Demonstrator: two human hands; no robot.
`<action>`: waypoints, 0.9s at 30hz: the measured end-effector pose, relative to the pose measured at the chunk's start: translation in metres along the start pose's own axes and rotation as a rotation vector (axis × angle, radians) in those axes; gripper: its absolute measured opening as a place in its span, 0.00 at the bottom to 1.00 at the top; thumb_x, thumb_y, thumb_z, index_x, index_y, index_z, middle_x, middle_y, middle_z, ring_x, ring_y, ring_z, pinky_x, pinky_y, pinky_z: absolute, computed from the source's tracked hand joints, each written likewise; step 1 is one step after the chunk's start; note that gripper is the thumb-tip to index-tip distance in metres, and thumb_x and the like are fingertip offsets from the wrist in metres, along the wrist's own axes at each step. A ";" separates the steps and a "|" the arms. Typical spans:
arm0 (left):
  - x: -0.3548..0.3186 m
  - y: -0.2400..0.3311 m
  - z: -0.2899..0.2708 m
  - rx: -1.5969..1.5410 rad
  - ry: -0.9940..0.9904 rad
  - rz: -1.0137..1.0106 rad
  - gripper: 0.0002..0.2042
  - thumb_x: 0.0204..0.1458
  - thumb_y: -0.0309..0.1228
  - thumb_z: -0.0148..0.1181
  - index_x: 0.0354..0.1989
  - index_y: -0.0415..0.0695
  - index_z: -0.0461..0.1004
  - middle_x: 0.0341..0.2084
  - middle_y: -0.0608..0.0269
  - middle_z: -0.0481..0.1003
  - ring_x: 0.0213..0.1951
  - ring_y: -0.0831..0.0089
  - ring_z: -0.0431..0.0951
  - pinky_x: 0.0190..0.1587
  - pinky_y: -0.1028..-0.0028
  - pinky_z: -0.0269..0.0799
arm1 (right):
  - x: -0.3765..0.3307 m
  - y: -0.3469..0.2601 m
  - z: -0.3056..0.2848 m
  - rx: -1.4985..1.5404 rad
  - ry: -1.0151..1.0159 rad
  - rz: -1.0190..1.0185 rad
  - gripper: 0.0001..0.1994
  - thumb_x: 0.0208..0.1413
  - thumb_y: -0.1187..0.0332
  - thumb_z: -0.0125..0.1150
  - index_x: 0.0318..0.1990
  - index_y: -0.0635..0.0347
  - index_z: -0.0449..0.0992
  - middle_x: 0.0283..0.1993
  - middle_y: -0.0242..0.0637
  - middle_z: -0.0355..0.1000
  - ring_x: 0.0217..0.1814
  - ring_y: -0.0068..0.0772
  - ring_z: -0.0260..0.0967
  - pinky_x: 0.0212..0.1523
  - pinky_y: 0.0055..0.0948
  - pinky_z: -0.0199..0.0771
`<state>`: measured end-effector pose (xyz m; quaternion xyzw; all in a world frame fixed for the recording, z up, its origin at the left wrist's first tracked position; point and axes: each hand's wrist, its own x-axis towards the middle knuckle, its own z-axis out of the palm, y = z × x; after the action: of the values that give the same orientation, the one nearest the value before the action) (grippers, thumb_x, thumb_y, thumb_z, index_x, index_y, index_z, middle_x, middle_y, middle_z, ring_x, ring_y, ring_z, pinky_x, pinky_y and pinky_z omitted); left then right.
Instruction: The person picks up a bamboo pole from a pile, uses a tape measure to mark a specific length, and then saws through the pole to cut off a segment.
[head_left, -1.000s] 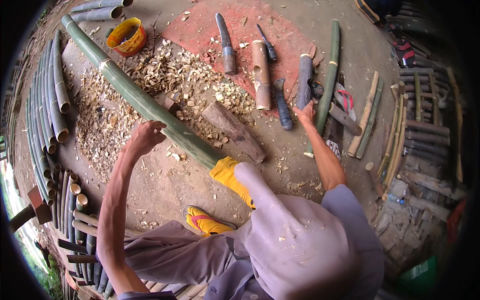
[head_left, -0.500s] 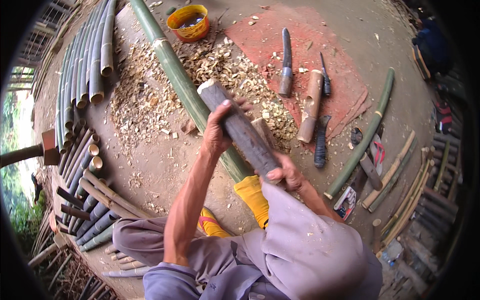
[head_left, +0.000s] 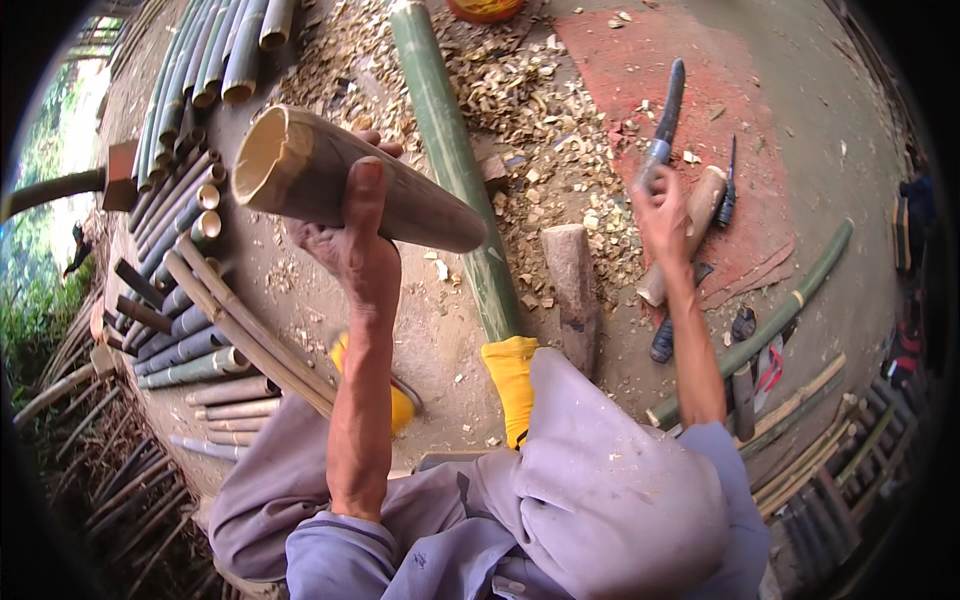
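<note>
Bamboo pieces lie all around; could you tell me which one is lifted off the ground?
The short hollow bamboo section gripped in the left hand, open end toward the stacked poles. The long green pole lies on the ground.

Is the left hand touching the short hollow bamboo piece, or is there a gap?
Touching. In the head view the left hand is wrapped around the short hollow bamboo piece, with the thumb lying across its side, and the piece is held up off the ground.

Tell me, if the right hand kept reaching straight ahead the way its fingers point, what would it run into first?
The right hand already closes around the lower end of the big knife, which lies on the red patch of ground. Beyond the blade, only red ground and scattered chips show, though depth is hard to judge.
</note>
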<state>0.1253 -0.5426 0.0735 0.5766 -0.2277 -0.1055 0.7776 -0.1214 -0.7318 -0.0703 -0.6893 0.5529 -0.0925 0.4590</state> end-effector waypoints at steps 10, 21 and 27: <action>-0.049 -0.029 -0.017 0.062 -0.093 0.090 0.33 0.41 0.23 0.64 0.56 0.41 0.53 0.42 0.54 0.68 0.45 0.63 0.73 0.49 0.60 0.72 | 0.117 0.081 0.003 -0.090 0.369 0.020 0.30 0.41 0.61 0.65 0.51 0.67 0.63 0.36 0.46 0.72 0.32 0.38 0.72 0.34 0.34 0.70; -0.067 -0.037 -0.026 0.080 -0.092 0.163 0.31 0.44 0.28 0.62 0.56 0.43 0.52 0.42 0.57 0.65 0.47 0.63 0.69 0.55 0.58 0.64 | -0.006 -0.011 -0.016 -0.187 0.359 -0.369 0.23 0.42 0.70 0.63 0.46 0.62 0.61 0.31 0.37 0.72 0.27 0.34 0.73 0.30 0.35 0.77; -0.066 -0.037 -0.026 0.076 -0.136 0.141 0.28 0.46 0.29 0.60 0.55 0.43 0.53 0.42 0.58 0.66 0.48 0.63 0.69 0.56 0.56 0.63 | -0.002 -0.052 -0.005 -0.481 -0.085 -0.596 0.11 0.46 0.70 0.60 0.35 0.60 0.66 0.26 0.38 0.70 0.27 0.36 0.71 0.28 0.37 0.73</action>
<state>0.0839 -0.5038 0.0166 0.5798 -0.3237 -0.0805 0.7433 -0.0900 -0.7347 -0.0291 -0.9110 0.3147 -0.0609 0.2594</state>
